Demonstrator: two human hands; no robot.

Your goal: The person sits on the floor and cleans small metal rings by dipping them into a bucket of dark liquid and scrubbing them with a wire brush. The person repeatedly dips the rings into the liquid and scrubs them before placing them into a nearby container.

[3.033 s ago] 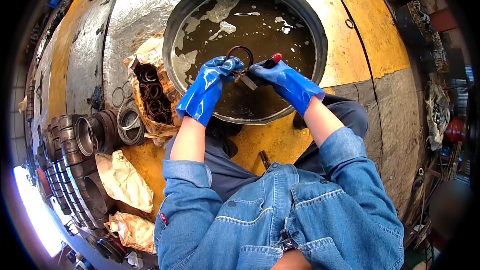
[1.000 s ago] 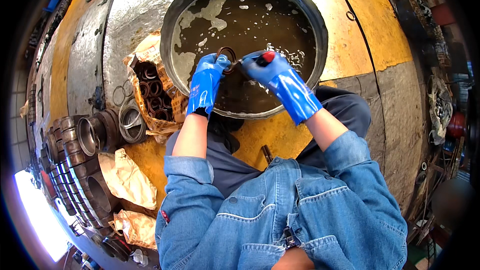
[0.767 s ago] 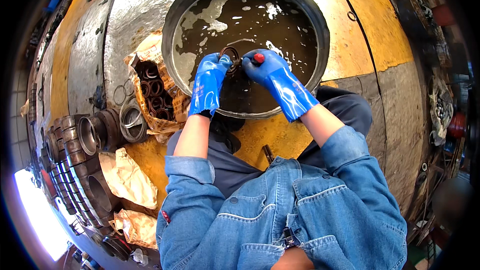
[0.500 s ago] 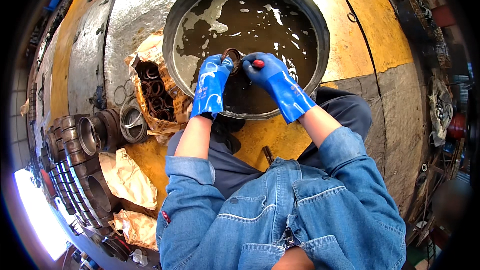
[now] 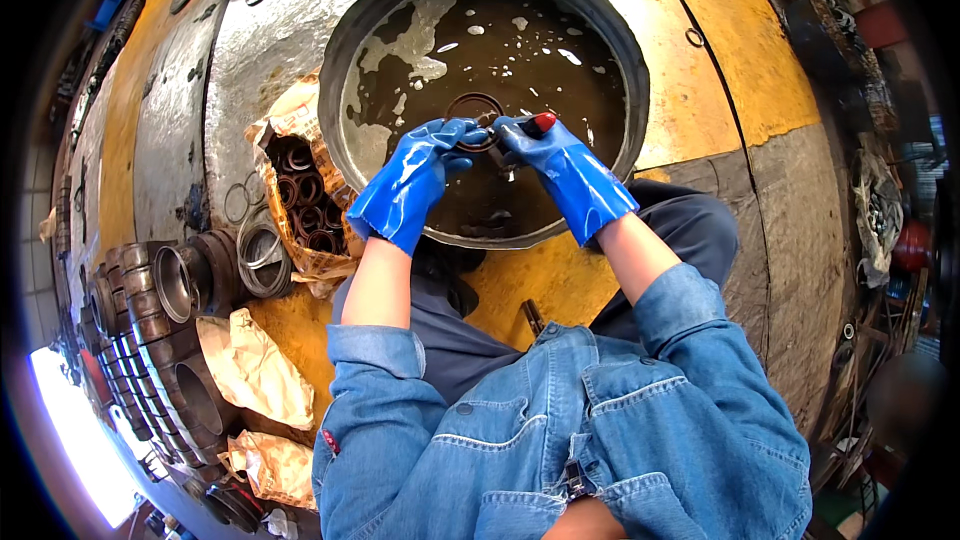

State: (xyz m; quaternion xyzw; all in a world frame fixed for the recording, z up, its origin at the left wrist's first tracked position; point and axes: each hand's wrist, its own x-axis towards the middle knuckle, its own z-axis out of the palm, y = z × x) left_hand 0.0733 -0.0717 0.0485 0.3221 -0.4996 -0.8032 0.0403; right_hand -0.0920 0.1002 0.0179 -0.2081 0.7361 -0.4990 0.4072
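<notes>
Both my hands wear blue rubber gloves and meet over a wide round black basin (image 5: pixel 345 70) filled with dark oily liquid. My left hand (image 5: pixel 412 180) grips a dark metal ring (image 5: pixel 470 105) by its lower edge and holds it above the liquid. Against that ring my right hand (image 5: pixel 565 168) holds a small tool with a red handle (image 5: pixel 541 122); its working end is hidden behind the fingers. My denim sleeves come up from the bottom of the view.
A torn cardboard box (image 5: pixel 300 190) with several dark rings stands left of the basin. Further left lie steel sleeves (image 5: pixel 185 280), a loose ring (image 5: pixel 262 250) and crumpled brown paper (image 5: pixel 255 370) on the yellow and grey floor. Cluttered parts line the right edge.
Three seconds ago my hands were lower, over the basin's near part. They have moved up toward its middle and closer together, still holding the ring and the tool.
</notes>
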